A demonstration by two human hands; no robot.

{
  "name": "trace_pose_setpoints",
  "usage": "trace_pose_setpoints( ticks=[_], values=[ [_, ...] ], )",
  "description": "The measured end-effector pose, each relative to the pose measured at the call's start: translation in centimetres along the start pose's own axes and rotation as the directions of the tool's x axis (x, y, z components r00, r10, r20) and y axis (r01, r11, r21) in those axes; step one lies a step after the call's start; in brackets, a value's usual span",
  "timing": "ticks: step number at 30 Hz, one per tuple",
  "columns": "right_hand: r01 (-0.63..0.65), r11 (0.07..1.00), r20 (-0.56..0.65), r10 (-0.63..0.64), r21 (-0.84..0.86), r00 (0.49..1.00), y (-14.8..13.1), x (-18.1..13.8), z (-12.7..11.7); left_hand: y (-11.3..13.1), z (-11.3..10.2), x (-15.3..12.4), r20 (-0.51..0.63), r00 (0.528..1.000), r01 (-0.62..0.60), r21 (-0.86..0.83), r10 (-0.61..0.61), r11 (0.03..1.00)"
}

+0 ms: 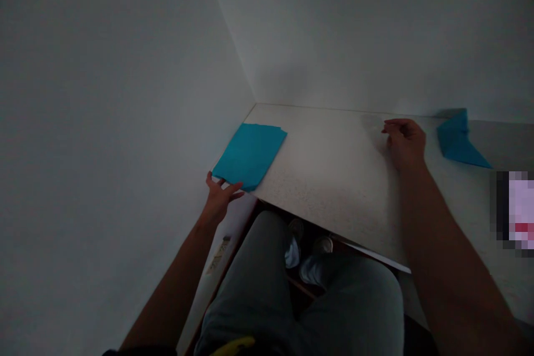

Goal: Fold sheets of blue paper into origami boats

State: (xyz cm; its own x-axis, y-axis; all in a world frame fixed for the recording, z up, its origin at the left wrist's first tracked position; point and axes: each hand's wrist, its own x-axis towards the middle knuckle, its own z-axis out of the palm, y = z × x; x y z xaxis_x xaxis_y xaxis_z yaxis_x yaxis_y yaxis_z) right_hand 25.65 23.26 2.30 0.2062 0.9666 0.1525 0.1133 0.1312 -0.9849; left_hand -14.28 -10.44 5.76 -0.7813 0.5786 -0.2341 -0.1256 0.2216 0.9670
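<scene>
A flat stack of blue paper sheets (252, 153) lies at the left end of the white table, its edges slightly out of line. At its near edge is my left hand (217, 197), fingers spread and touching the paper's border. My right hand (405, 142) hovers over the right part of the table, its fingers curled in and drawn together. I see nothing between them. To the right of that hand, a folded blue paper piece (459, 142) stands close to the back wall, with one pointed corner reaching toward the right.
White walls (137, 94) meet the table (325, 161) at its left side and back. My legs (254, 278) are below the front edge. A blurred-out pixelated patch (517, 208) covers something at the right. A small yellow object (233, 346) shows at the bottom.
</scene>
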Motion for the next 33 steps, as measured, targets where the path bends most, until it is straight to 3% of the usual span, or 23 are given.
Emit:
trace_pose_setpoints(
  ticks=[3,5,7,8,11,13,16,18,21,25,29,33],
  values=[
    [0.003,1.000,-0.009,-0.003,0.001,1.000,0.1,0.0,0.0,-0.4,-0.9,0.5,-0.089,0.975,-0.169,0.298,0.204,0.940],
    [0.006,1.000,-0.002,-0.006,0.013,1.000,0.0,-0.1,0.1,-0.4,-1.3,1.2,-0.063,0.895,-0.342,0.542,0.442,0.768],
    [-0.001,1.000,0.007,0.000,0.007,1.000,-0.1,-0.1,0.2,0.0,-1.1,2.1,0.117,0.800,-0.508,0.655,0.588,0.560],
    [-0.004,1.000,0.008,0.004,0.002,1.000,-0.2,-0.2,0.2,0.2,-0.8,2.6,0.235,0.762,-0.580,0.661,0.603,0.476],
    [-0.013,1.000,0.005,0.013,-0.018,1.000,-0.5,-0.2,0.3,0.5,0.8,4.2,0.519,0.681,-0.719,0.607,0.516,0.339],
    [-0.023,0.999,0.003,0.023,-0.032,1.000,-0.7,-0.3,0.3,0.3,1.9,5.1,0.569,0.695,-0.715,0.613,0.440,0.336],
    [-0.041,0.998,0.011,0.041,-0.045,0.999,-0.9,-0.4,0.3,-0.8,3.0,5.7,0.540,0.770,-0.636,0.693,0.339,0.339],
    [-0.032,0.999,0.028,0.033,-0.044,0.999,-0.9,-0.4,0.2,-1.4,3.2,5.7,0.531,0.791,-0.610,0.728,0.304,0.314],
    [-0.011,0.998,0.048,0.014,-0.058,0.999,-0.8,-0.4,0.1,-1.3,3.3,6.1,0.531,0.794,-0.606,0.735,0.298,0.304],
    [-0.007,0.998,0.073,0.011,-0.065,0.997,-0.5,-0.4,0.0,0.9,4.8,8.8,0.523,0.770,-0.631,0.706,0.366,0.321],
    [0.004,0.998,0.077,0.001,-0.060,0.997,0.1,-0.2,-0.1,2.6,8.1,11.7,0.505,0.800,-0.597,0.725,0.324,0.344],
    [0.044,0.999,0.103,-0.041,-0.022,0.994,0.8,0.2,-0.2,2.0,10.4,12.3,0.476,0.834,-0.548,0.773,0.281,0.318]
  ],
)
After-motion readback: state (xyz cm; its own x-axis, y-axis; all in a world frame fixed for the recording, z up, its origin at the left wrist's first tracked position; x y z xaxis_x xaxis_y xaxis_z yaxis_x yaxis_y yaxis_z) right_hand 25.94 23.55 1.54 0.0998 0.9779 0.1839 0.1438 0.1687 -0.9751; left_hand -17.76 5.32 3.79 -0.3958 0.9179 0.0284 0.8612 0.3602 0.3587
